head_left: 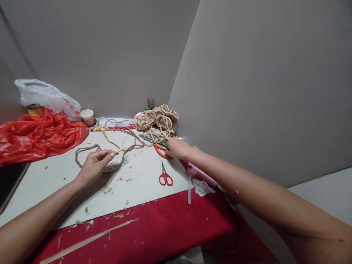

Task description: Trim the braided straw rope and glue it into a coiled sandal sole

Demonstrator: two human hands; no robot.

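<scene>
My left hand (96,163) pinches the pale frayed end of a braided straw rope (135,145) above the white board. From there the rope loops left and back over the board. My right hand (176,148) is at the board's right edge, beside orange-handled scissors (159,151) and just in front of a heap of coiled straw rope (159,119). Its fingertips are hidden, so what it holds cannot be made out. Small red-handled scissors (165,179) lie on the board, blades pointing away.
Left of the white board (148,190) lie a red plastic bag (41,135) and a dark flat device (11,183). A white plastic bag (49,97) and a paper cup (87,116) stand behind. Straw scraps dot the board and red cloth (170,227). Grey walls enclose the back and right.
</scene>
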